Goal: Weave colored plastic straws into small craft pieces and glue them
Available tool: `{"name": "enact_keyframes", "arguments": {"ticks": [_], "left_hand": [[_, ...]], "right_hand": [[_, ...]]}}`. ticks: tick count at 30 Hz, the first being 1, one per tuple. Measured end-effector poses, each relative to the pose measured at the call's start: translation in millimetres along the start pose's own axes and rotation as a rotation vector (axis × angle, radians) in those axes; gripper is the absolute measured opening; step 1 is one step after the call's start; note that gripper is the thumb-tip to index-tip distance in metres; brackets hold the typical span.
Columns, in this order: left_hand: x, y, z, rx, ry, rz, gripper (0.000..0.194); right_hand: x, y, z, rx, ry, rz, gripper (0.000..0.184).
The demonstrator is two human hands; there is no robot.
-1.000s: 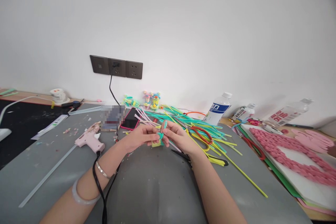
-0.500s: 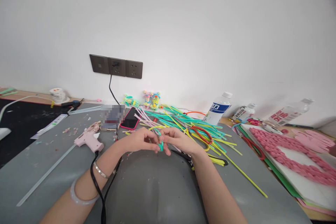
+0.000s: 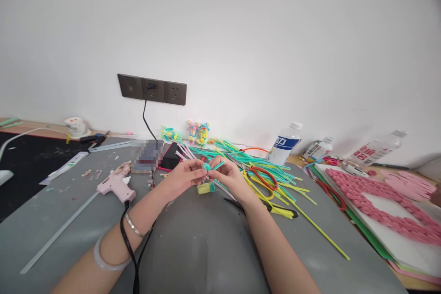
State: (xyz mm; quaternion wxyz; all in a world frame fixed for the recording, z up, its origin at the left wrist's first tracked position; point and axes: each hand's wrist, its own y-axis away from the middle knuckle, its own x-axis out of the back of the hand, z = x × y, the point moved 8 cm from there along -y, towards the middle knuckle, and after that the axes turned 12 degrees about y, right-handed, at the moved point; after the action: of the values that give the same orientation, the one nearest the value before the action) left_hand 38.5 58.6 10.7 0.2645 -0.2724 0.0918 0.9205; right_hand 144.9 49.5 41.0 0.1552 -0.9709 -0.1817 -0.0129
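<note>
Between my two hands is a teal pipe cleaner (image 3: 206, 166), wound into a small coil with one straight end sticking out to the right. My left hand (image 3: 188, 176) pinches the coil from the left. The fingers of my right hand (image 3: 228, 175) are closed on the same pipe cleaner, by its straight end. Just below my fingertips, a yellow and teal fuzzy piece (image 3: 206, 188) rests on the grey mat (image 3: 206, 239). Behind my right hand spreads a pile of teal, yellow and pink pipe cleaners (image 3: 285, 177).
A pink glue gun (image 3: 117, 186) with a black cord lies left of my hands. Red-handled scissors (image 3: 263, 178) and black-handled pliers (image 3: 285, 211) lie right. Small pipe-cleaner figures (image 3: 198, 133) stand by the wall. A phone (image 3: 170, 157) and a bottle (image 3: 283, 144) are behind.
The teal pipe cleaner has turned between my fingers, so its coil now faces me and its straight end points right. My hands have risen slightly, and the yellow and teal piece has come into sight.
</note>
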Motion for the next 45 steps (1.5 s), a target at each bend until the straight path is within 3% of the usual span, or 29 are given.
{"name": "enact_keyframes", "arguments": {"ticks": [9, 16, 24, 32, 37, 42, 45], "left_hand": [[-8.9, 1.3, -3.1, 0.026, 0.064, -0.066, 0.027], [-8.3, 4.0, -1.6, 0.062, 0.039, -0.044, 0.032], [-13.1, 5.7, -1.2, 0.100, -0.068, -0.103, 0.034], [-25.4, 12.2, -2.5, 0.116, -0.277, -0.265, 0.033], [-24.6, 10.7, -3.2, 0.109, -0.284, -0.244, 0.035], [-17.2, 7.6, 2.0, 0.084, -0.267, -0.148, 0.036], [-19.0, 8.3, 2.8, 0.093, -0.316, -0.185, 0.035]], "right_hand": [[-0.8, 1.0, -2.9, 0.027, 0.014, -0.008, 0.021], [2.5, 1.6, -8.9, 0.105, 0.165, 0.029, 0.018], [0.4, 5.1, -9.2, -0.002, 0.150, -0.128, 0.021], [-1.7, 14.0, -6.2, -0.067, 0.215, -0.300, 0.025], [-2.8, 14.4, -5.5, -0.084, 0.202, -0.336, 0.026], [-1.6, 10.9, -2.8, -0.099, 0.169, -0.266, 0.025], [-4.4, 12.2, -1.2, -0.102, 0.183, -0.307, 0.026]]}}
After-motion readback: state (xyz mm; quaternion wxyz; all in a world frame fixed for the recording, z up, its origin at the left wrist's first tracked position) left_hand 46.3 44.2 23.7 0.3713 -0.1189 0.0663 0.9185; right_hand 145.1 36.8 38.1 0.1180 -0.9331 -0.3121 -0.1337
